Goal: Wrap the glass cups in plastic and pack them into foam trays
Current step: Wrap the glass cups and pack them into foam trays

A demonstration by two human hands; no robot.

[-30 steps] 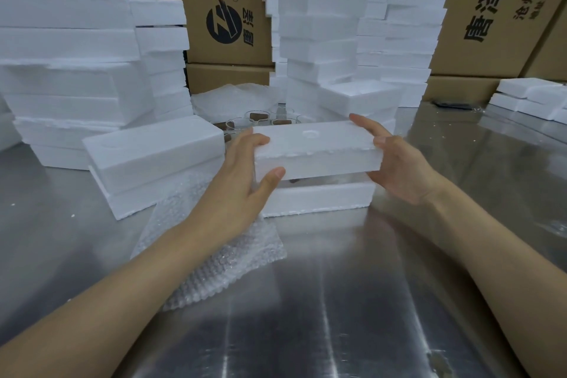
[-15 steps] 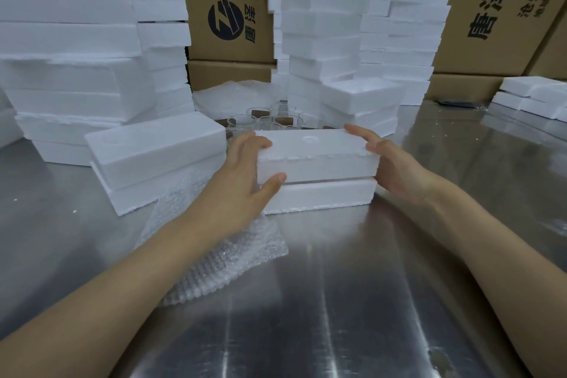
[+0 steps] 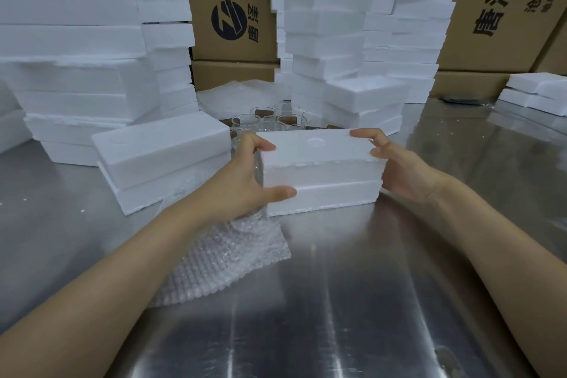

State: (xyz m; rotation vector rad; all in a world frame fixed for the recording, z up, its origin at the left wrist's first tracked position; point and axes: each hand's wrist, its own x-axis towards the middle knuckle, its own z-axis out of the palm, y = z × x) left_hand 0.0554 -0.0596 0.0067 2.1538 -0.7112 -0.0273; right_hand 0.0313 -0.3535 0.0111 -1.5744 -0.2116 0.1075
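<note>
- Foam tray (image 3: 319,159), upper half of a pair, at the middle of the steel table (image 3: 337,301), stacked on a lower foam tray (image 3: 334,196); seam closed along the near face, far side hidden.
- Long axis from nine to three o'clock, right end swung slightly toward two; broad face with a round dimple pointing up, long side facing the wearer.
- Left hand (image 3: 245,181) clamped on the nine o'clock end, fingers over the top edge, thumb across the seam; right hand (image 3: 399,172) clamped on the three o'clock end, fingers hooked over the top.
- Likely risk: one end seated and the other cocked under uneven pressing, with a cracked ragged lip or pinched contents; contents not visible.
- Likely risk: a shove toward twelve o'clock into the glass cups (image 3: 264,120) standing just behind.
- Bubble wrap (image 3: 227,252) at seven o'clock, far edge touching or tucked under the lower tray, cannot tell which; prone to dragging along with any slide.
- Another closed foam box (image 3: 162,150) near, at nine to ten o'clock; foam stacks (image 3: 328,40) beyond at twelve to one.
</note>
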